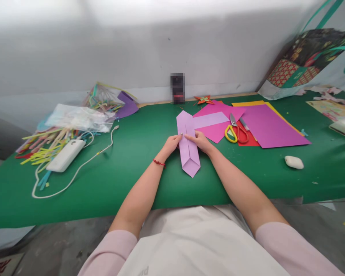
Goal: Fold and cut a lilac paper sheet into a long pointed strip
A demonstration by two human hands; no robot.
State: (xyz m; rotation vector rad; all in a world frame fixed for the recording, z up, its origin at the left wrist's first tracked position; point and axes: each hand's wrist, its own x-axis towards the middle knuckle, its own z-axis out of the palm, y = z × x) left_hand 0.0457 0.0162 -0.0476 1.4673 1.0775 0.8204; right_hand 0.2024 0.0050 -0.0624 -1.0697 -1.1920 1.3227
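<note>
A long folded strip of lilac paper [189, 153] lies on the green table [132, 180], pointed at its near end, with a second lilac strip [211, 120] branching off to the right at its far end. My left hand [172, 144] presses its fingertips on the strip's left edge. My right hand [199, 140] pinches and presses the strip from the right. Both hands' fingers are curled onto the paper, near its middle.
Yellow-and-red-handled scissors [235, 132] lie on pink, magenta and red paper sheets [268, 124] at right. A white eraser-like lump [294, 162] sits nearer. At left are a white power bank [66, 155] with cable, paper strips [43, 147] and plastic bags. A patterned bag [304, 61] leans on the wall.
</note>
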